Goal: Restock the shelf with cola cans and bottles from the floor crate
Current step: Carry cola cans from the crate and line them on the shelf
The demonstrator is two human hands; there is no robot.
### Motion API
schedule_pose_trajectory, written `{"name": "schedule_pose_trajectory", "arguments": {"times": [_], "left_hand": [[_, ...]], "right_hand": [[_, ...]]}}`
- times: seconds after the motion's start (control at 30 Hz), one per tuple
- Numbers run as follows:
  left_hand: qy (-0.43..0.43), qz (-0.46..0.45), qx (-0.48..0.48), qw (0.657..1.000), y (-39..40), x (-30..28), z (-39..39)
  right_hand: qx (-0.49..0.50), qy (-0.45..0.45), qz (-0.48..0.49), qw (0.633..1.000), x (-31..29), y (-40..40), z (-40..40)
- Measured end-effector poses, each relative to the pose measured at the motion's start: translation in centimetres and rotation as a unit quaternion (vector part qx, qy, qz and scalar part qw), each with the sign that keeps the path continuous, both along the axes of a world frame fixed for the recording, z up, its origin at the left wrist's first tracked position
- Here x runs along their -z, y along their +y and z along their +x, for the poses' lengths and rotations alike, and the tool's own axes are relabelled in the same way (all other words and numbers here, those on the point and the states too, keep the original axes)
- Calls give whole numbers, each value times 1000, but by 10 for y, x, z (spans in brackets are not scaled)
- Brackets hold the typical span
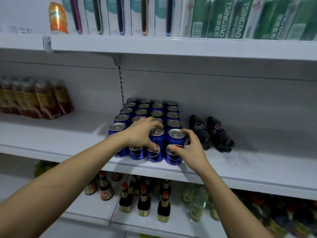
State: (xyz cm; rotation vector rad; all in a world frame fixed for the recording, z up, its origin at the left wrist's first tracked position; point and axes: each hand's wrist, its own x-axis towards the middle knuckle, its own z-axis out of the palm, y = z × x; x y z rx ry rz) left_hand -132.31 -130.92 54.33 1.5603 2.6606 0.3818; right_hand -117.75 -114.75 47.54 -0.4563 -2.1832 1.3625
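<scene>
Both hands grip cans at the front of the block: the left hand curls over the top of one blue cola can, fingers round its rim and thumb on its side, while the right hand pinches the neighbouring can between thumb and curled fingers. These cans are glossy blue metal cylinders with dull silver lids, pull tabs and a red, white and blue round logo. They stand upright in tight rows, the block of cans reaching back along the smooth white shelf. Just right of it, two dark plastic cola bottles lie on their sides, side by side, caps toward the front.
</scene>
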Motion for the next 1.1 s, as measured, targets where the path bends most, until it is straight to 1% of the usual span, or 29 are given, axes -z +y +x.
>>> {"name": "schedule_pose_trajectory", "arguments": {"times": [0.1,0.2,0.37,0.5,0.67,0.8,0.93,1.1], "left_hand": [[6,-6,4,1000,-1,1,3],[-8,0,8,1000,-1,-1,4],[-5,3,20,1000,-3,-1,2],[-5,0,10,1000,-6,-2,3],[-6,36,7,999,-7,-5,5],[-14,55,6,998,-4,-9,12],[-35,107,16,994,3,-14,27],[-126,211,33,969,12,-14,50]], "right_hand": [[-14,-5,-5,1000,7,-1,-4],[5,-1,5,1000,11,-4,-5],[6,14,-19,1000,13,-8,-1],[-10,-19,-28,999,15,-7,0],[-27,-58,-21,998,13,-3,3],[-5,-75,-28,997,1,2,9],[15,-54,-45,997,-12,4,16],[67,-30,-17,997,-27,-3,28]]}}
